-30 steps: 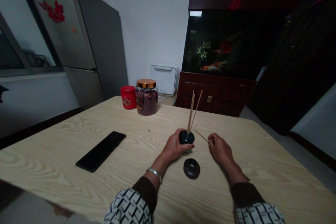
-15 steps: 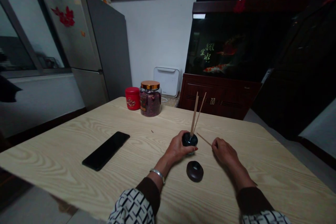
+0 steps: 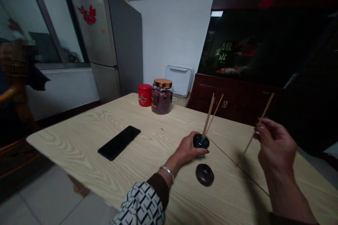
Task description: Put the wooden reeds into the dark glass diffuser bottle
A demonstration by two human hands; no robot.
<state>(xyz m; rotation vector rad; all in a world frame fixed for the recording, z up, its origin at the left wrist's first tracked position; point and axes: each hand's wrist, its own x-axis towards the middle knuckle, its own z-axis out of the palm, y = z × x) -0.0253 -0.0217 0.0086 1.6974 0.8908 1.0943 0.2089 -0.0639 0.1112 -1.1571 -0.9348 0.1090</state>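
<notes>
Head view: left hand (image 3: 188, 148) clasps the dark holder (image 3: 201, 142) mid-tabletop (image 3: 148, 161), two sticks (image 3: 208, 117) standing inside; right hand (image 3: 276, 144) pinches a third stick (image 3: 265, 109) aloft, right. Best brace the holder firmly and carry the stick near-upright.

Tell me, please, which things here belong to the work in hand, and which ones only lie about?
In use:
- left hand gripping the small dark pot, two sticks standing in it
- right hand, raised, pinching one stick
- loose stick lying flat
- dark lid near the pot

Lying about:
- black phone
- red tin
- glass jar
</notes>
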